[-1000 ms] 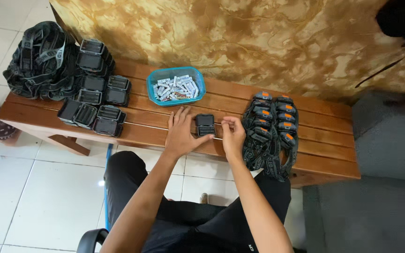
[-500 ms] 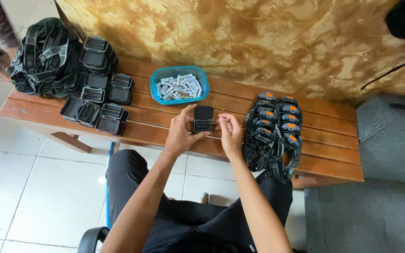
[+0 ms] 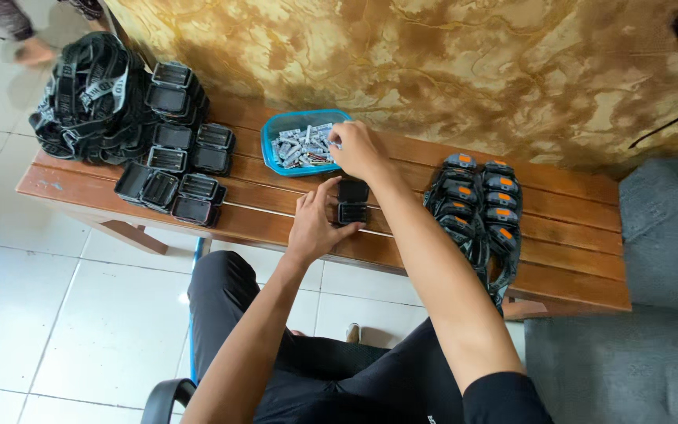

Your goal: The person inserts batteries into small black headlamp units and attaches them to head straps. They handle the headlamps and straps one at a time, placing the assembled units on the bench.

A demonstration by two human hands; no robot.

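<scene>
No packages, labels, signs or screens clearly visible; only white markings on black straps (image 3: 92, 86), far left

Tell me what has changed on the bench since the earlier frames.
The right hand let go of the small black case and moved up to the blue tray of small silvery parts, its fingers at the rim. The left hand stays on the case, now resting on the wooden bench. The piles of black cases, straps and orange-buttoned units lie as before.
</scene>
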